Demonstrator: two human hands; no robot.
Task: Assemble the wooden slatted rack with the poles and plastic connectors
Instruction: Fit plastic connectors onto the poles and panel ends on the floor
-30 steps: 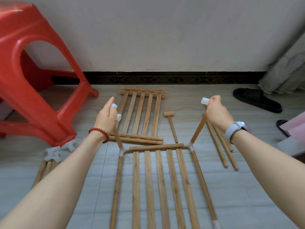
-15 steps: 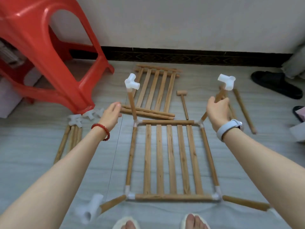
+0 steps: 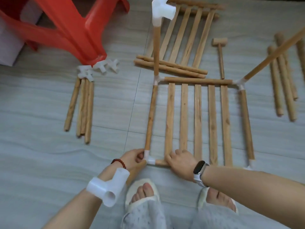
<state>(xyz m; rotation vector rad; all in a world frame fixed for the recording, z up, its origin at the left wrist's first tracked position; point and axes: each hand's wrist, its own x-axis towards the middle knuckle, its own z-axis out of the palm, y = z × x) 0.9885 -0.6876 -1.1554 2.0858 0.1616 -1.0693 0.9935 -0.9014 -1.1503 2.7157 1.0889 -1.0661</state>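
The slatted rack frame (image 3: 198,119) lies flat on the floor, poles joined by white plastic connectors at its corners. My left hand (image 3: 133,158) grips the near left corner connector (image 3: 150,160). My right hand (image 3: 180,162) holds the near rail of the frame right beside that corner. An upright pole at this corner leans toward me, topped by a white connector (image 3: 109,187). The far left upright (image 3: 156,47) also carries a white connector (image 3: 162,11). The far right upright (image 3: 272,53) runs out of view.
A second slatted panel (image 3: 183,33) lies beyond the frame, with a small wooden mallet (image 3: 220,53) to its right. Loose poles (image 3: 82,104) and spare connectors (image 3: 99,67) lie left, by the red stool (image 3: 69,28). More poles (image 3: 283,76) lie right. My slippered feet are below.
Both hands left the far upright poles and came down to the near left corner of the frame. The camera tilted down and closer over the frame.
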